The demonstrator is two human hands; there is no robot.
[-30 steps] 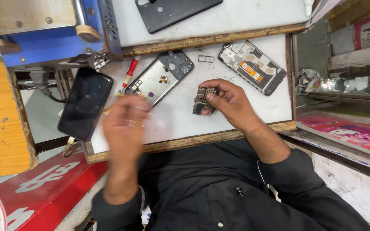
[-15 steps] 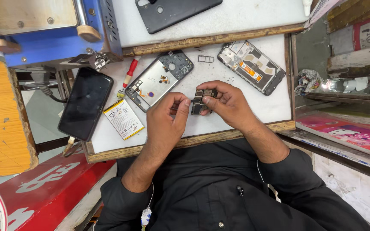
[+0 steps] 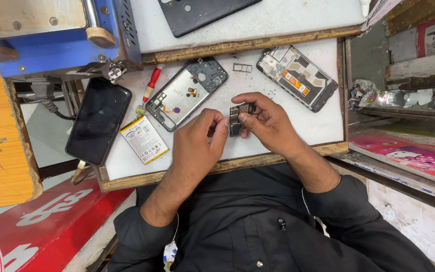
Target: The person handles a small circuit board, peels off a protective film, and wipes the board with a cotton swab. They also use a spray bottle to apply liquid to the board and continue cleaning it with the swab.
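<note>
A small dark phone circuit board is pinched between the fingers of my right hand above the white work mat. My left hand meets it from the left, fingertips touching the board's lower edge. Just beyond my left hand lies an opened phone frame with bare inner parts. A second opened phone frame lies to the upper right of my right hand. A flat battery rests left of my left hand.
A red-handled screwdriver lies by the first frame, a small SIM tray between the frames. A black phone hangs over the mat's left edge. A blue machine stands at back left, a dark back cover beyond.
My left hand came in from the left side of the mat to the board held by my right hand, uncovering the battery. The right hand stayed roughly in place.
</note>
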